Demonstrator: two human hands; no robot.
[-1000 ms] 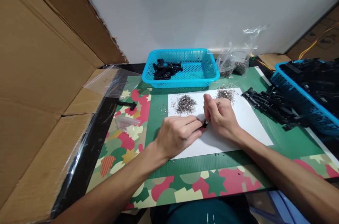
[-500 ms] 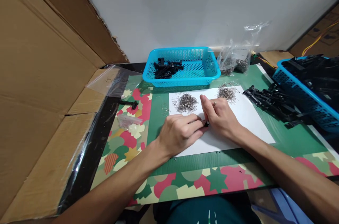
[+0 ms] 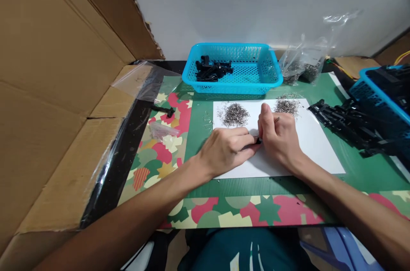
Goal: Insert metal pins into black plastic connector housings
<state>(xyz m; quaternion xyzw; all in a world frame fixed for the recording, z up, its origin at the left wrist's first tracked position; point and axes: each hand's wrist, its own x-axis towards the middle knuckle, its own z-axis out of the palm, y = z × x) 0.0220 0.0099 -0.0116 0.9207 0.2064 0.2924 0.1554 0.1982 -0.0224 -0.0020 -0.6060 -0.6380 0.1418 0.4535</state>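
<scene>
Over the white paper sheet (image 3: pixel 320 155), my left hand (image 3: pixel 227 149) is closed on a small black plastic part (image 3: pixel 259 141). Only the end of that part shows between the hands; the fingers cover the rest. Against it rests my right hand (image 3: pixel 280 136), closed with the thumb upright. A thin metal bit (image 3: pixel 277 119) shows at its curled fingers; whatever else it holds is hidden. Beyond my left hand lies a heap of tiny wire-like metal pieces (image 3: pixel 235 115), and past my right hand a second heap (image 3: pixel 286 106).
A blue basket (image 3: pixel 237 88) with some black parts stands at the back, beside clear bags of metal pieces (image 3: pixel 309 70). Long black parts (image 3: pixel 349 128) lie at right near another blue basket (image 3: pixel 368 87). One black part (image 3: pixel 165 110) lies left. Cardboard (image 3: pixel 48 113) walls the left side.
The camera view has shifted, so the scene sits farther right and a little higher. Both hands stay together at the black part; the right thumb stands more upright.
</scene>
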